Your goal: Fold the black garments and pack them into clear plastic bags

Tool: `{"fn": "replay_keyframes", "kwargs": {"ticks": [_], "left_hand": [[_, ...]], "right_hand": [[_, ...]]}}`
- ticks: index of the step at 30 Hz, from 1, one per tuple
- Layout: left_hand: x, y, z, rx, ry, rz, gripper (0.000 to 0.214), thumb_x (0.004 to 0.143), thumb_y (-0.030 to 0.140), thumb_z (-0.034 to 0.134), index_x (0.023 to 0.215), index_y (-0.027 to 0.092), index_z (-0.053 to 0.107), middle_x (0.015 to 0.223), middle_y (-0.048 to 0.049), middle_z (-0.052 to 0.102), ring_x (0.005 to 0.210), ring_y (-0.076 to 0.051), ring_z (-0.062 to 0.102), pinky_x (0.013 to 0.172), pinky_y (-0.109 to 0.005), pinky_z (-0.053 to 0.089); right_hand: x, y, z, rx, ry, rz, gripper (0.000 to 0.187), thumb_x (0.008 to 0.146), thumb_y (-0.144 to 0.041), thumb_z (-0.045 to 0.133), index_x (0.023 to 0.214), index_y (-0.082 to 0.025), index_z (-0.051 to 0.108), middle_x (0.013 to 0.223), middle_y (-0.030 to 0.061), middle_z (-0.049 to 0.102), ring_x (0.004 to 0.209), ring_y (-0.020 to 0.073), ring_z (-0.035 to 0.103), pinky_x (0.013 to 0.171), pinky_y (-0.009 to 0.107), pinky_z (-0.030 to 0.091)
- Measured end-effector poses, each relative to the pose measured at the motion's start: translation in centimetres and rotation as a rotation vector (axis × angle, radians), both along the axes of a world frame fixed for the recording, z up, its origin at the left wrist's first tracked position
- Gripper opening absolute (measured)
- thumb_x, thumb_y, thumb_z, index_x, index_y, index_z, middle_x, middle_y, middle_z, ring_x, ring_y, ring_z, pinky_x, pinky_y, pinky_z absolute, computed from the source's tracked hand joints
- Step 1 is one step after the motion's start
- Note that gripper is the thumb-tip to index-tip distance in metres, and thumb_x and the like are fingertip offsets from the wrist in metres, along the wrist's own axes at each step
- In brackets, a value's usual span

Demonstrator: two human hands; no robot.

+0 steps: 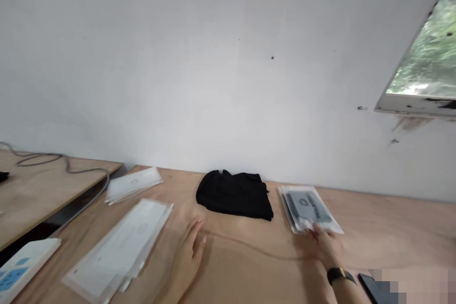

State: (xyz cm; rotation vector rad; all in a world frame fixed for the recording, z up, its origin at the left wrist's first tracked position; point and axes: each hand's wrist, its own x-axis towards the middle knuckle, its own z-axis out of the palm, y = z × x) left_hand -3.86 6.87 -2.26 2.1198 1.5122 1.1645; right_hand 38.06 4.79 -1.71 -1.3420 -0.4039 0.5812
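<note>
My left hand lies flat on the wooden table, fingers stretched out, just right of a long stack of clear plastic bags. My right hand, with a black watch on its wrist, reaches forward and touches the near edge of a stack of bagged grey items; its fingers are blurred. A folded black garment sits between the two hands by the wall.
A smaller pile of clear bags lies at the back left. A second table with a grey cable stands to the left across a gap. A white and blue card lies front left, a dark phone front right.
</note>
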Motion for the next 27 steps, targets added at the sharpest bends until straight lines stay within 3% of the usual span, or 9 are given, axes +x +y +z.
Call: {"fn": "replay_keyframes", "kwargs": {"ticks": [3, 6, 8, 11, 16, 19, 21, 25, 27], "left_hand": [[-0.8, 2.0, 0.9, 0.046, 0.132, -0.035, 0.033, 0.091, 0.029, 0.04, 0.118, 0.023, 0.058, 0.129, -0.0065, 0.056, 0.12, -0.024, 0.052, 0.101, -0.043, 0.043], [-1.6, 4.9, 2.4, 0.079, 0.305, -0.07, 0.032, 0.091, 0.024, 0.04, 0.116, 0.024, 0.06, 0.125, -0.0046, 0.059, 0.115, -0.022, 0.054, 0.099, -0.04, 0.043], [-1.5, 7.0, 3.5, 0.1, 0.415, -0.104, 0.033, 0.091, 0.02, 0.041, 0.118, 0.025, 0.059, 0.129, -0.0032, 0.056, 0.116, -0.022, 0.051, 0.1, -0.04, 0.04], [-0.6, 9.7, 4.7, 0.108, 0.536, -0.173, 0.033, 0.089, 0.013, 0.045, 0.116, 0.023, 0.059, 0.129, -0.0035, 0.056, 0.123, -0.023, 0.045, 0.102, -0.041, 0.034], [0.0, 11.2, 5.7, 0.095, 0.603, -0.225, 0.03, 0.089, 0.007, 0.042, 0.098, 0.022, 0.066, 0.102, -0.0035, 0.068, 0.106, -0.02, 0.055, 0.104, -0.043, 0.026], [-1.0, 10.4, 6.3, 0.13, 0.604, -0.227, 0.034, 0.089, 0.006, 0.041, 0.1, 0.025, 0.066, 0.101, -0.002, 0.069, 0.105, -0.02, 0.055, 0.106, -0.046, 0.02], [-2.2, 8.7, 7.1, 0.134, 0.605, -0.249, 0.036, 0.087, 0.004, 0.042, 0.101, 0.026, 0.067, 0.1, -0.0016, 0.069, 0.107, -0.021, 0.054, 0.107, -0.047, 0.017], [-5.2, 2.7, 9.6, -0.024, 0.644, -0.367, 0.028, 0.084, 0.01, 0.05, 0.092, 0.027, 0.071, 0.091, -0.0016, 0.071, 0.096, -0.022, 0.059, 0.096, -0.041, 0.033], [-6.0, -0.5, 10.5, -0.208, 0.63, -0.437, 0.016, 0.081, 0.02, 0.06, 0.088, 0.028, 0.072, 0.087, 0.0012, 0.071, 0.087, -0.021, 0.062, 0.086, -0.036, 0.04]], "right_hand": [[0.9, -0.9, -1.1, -0.204, 0.011, 0.074, 0.032, 0.048, -0.049, 0.072, 0.052, -0.023, 0.053, 0.044, 0.0046, 0.058, 0.04, 0.0185, 0.053, 0.04, 0.033, 0.043], [-0.9, -1.3, -1.0, -0.411, -0.378, 0.235, 0.036, 0.054, -0.054, 0.067, 0.044, -0.022, 0.052, 0.035, 0.0009, 0.048, 0.036, 0.0166, 0.045, 0.041, 0.031, 0.034], [-3.0, -0.5, -0.2, -0.426, -0.676, 0.327, 0.032, 0.06, -0.052, 0.062, 0.051, -0.022, 0.059, 0.039, 0.0001, 0.05, 0.044, 0.0194, 0.049, 0.049, 0.033, 0.036], [-6.0, 2.1, 1.2, -0.385, -0.769, 0.361, 0.029, 0.066, -0.048, 0.06, 0.075, -0.022, 0.067, 0.049, 0.0005, 0.057, 0.055, 0.0232, 0.056, 0.057, 0.033, 0.038], [-7.6, 5.1, 2.7, -0.373, -0.763, 0.42, 0.029, 0.071, -0.047, 0.055, 0.059, -0.022, 0.061, 0.055, 0.0043, 0.062, 0.06, 0.0229, 0.058, 0.058, 0.032, 0.038], [-7.1, 4.1, 3.3, -0.374, -0.752, 0.432, 0.034, 0.07, -0.053, 0.053, 0.062, -0.021, 0.06, 0.052, 0.0013, 0.058, 0.054, 0.0193, 0.053, 0.054, 0.029, 0.036], [-6.7, 2.0, 3.5, -0.373, -0.731, 0.488, 0.037, 0.069, -0.057, 0.052, 0.062, -0.021, 0.057, 0.047, -0.0025, 0.049, 0.047, 0.0148, 0.045, 0.047, 0.026, 0.032], [-6.4, -4.5, 4.0, -0.49, -0.644, 0.844, 0.042, 0.069, -0.061, 0.052, 0.054, -0.022, 0.045, 0.042, -0.0072, 0.036, 0.035, 0.0075, 0.031, 0.037, 0.021, 0.022], [-7.1, -7.2, 4.3, -0.573, -0.635, 0.997, 0.042, 0.075, -0.059, 0.05, 0.056, -0.021, 0.047, 0.042, -0.006, 0.041, 0.034, 0.0072, 0.035, 0.036, 0.02, 0.025]]}}
